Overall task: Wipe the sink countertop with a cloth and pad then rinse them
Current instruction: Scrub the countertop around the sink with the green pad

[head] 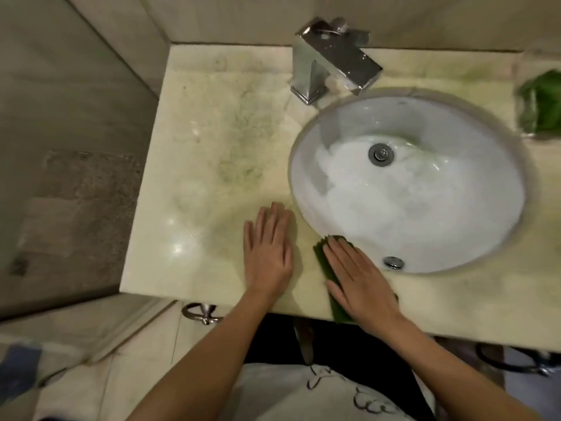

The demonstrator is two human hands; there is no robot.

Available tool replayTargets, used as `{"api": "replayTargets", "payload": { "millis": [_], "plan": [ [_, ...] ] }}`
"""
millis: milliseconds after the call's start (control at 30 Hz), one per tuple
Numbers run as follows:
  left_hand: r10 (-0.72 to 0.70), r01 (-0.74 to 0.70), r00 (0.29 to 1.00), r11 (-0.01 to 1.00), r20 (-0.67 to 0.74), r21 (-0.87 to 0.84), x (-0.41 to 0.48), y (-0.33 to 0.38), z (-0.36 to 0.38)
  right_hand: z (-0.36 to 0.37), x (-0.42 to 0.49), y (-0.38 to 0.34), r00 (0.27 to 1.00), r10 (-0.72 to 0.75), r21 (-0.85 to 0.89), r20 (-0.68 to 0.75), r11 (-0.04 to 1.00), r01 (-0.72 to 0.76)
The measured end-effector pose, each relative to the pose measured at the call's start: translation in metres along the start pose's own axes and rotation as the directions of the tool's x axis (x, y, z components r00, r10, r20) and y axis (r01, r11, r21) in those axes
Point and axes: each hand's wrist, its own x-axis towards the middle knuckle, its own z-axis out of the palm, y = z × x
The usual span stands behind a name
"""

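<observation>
A pale marble countertop [206,153] surrounds an oval white sink [425,208] with foamy water in its bowl. My left hand [268,250] lies flat, palm down, on the bare counter just left of the sink, holding nothing. Flat on top of a green pad [323,262] rests my right hand [361,281], pressing it onto the counter's front strip at the sink's near rim. Only the pad's left edge and tip show from under the hand. Something green, perhaps a cloth [543,104], lies on the counter at the far right.
A square chrome faucet [331,60] stands behind the sink. Greenish smears mark the counter left of the bowl. A wall bounds the counter on the left. A metal hook or ring [202,312] hangs under the front edge.
</observation>
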Motion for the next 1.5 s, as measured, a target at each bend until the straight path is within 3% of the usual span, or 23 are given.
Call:
{"api": "replayTargets", "payload": {
  "millis": [67, 167, 200, 367, 533, 700, 867, 933, 1067, 1167, 1267, 1367, 1433, 1500],
  "plan": [
    [0.016, -0.018, 1.0, 0.997, 0.026, 0.08, -0.001, 0.001, 0.004, 0.003, 0.0, -0.008, 1.0, -0.017, 0.012, 0.016, 1.0, 0.017],
    [0.015, -0.017, 1.0, 0.997, 0.021, 0.08, 0.001, -0.001, 0.004, 0.002, -0.03, 0.024, 0.942, -0.318, -0.033, 0.105, 0.946, 0.323],
    [0.013, -0.014, 1.0, 0.997, 0.014, 0.076, 0.001, -0.001, 0.004, -0.002, -0.039, 0.041, 0.928, -0.351, -0.038, 0.121, 0.933, 0.358],
    [0.02, -0.019, 1.0, 0.998, -0.018, 0.061, 0.002, 0.0, 0.005, -0.009, -0.025, 0.04, 0.99, -0.119, -0.004, 0.081, 0.993, 0.119],
    [0.012, -0.01, 0.999, 0.999, -0.048, 0.048, 0.003, 0.0, 0.005, -0.015, -0.06, 0.074, 0.937, -0.322, -0.042, 0.134, 0.943, 0.329],
    [0.017, -0.014, 0.998, 0.999, -0.059, 0.043, 0.003, 0.0, 0.005, -0.013, -0.05, 0.066, 0.999, 0.01, -0.011, 0.045, 1.0, -0.009],
    [0.01, -0.006, 0.998, 0.999, -0.064, 0.048, 0.003, 0.002, 0.004, -0.012, -0.075, 0.078, 0.975, -0.198, -0.036, 0.102, 0.979, 0.202],
    [0.009, -0.006, 0.998, 0.999, -0.061, 0.054, 0.003, 0.002, 0.004, -0.015, -0.083, 0.1, 0.983, -0.157, -0.06, 0.098, 0.985, 0.163],
    [0.008, -0.005, 0.999, 0.998, -0.047, 0.056, 0.002, 0.004, 0.005, -0.014, -0.06, 0.071, 0.994, 0.109, -0.007, 0.02, 0.994, -0.109],
    [0.023, -0.02, 0.998, 0.998, -0.058, 0.053, 0.0, 0.005, 0.006, -0.008, -0.069, 0.06, 0.997, -0.05, -0.029, 0.065, 0.998, 0.052],
    [0.126, -0.126, 0.991, 0.992, -0.054, 0.009, -0.003, 0.013, 0.006, -0.014, -0.099, 0.098, 0.984, -0.129, -0.069, 0.126, 0.988, 0.138],
    [0.299, -0.297, 0.953, 0.954, 0.04, -0.048, -0.011, 0.048, 0.015, -0.022, -0.104, 0.124, 0.992, 0.098, -0.066, 0.075, 0.993, -0.093],
    [0.423, -0.418, 0.903, 0.905, 0.08, -0.077, -0.016, 0.076, 0.027, -0.019, -0.088, 0.113, 0.962, 0.274, -0.032, 0.008, 0.961, -0.274],
    [0.475, -0.469, 0.874, 0.88, 0.1, -0.077, -0.017, 0.099, 0.039, -0.014, -0.079, 0.095, 0.964, 0.264, -0.002, -0.007, 0.964, -0.264]
  ]
}}
